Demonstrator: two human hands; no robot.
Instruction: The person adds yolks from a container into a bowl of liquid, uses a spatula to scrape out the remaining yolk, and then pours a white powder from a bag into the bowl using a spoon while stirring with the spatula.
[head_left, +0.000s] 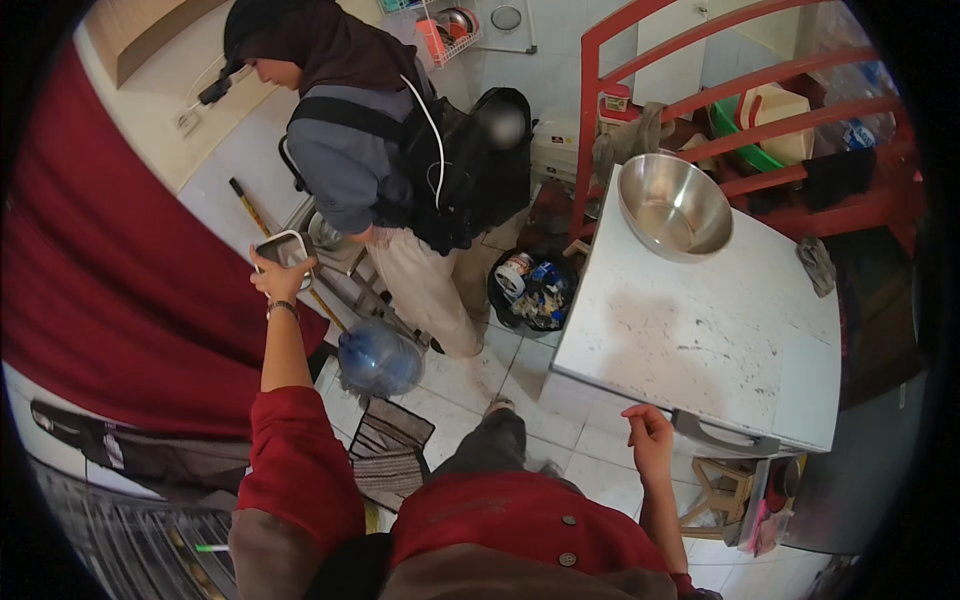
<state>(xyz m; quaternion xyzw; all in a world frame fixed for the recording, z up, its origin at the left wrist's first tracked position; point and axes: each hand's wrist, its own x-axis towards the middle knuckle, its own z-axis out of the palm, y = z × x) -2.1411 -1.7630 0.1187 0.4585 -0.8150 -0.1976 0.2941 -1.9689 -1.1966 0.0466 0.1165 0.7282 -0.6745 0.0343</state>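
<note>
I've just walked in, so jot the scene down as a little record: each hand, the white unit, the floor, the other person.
Left hand: grips a pale-rimmed rectangular container
Right hand: fingers half-curled, nothing visibly held, near the white unit
On white unit: shiny metal bowl
Floor: large bluish plastic bottle, striped mat
Other person: stands ahead, wearing a black backpack

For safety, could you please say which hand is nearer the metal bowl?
The right hand, on the near side of the metal bowl; the left hand is well to its left.
</note>
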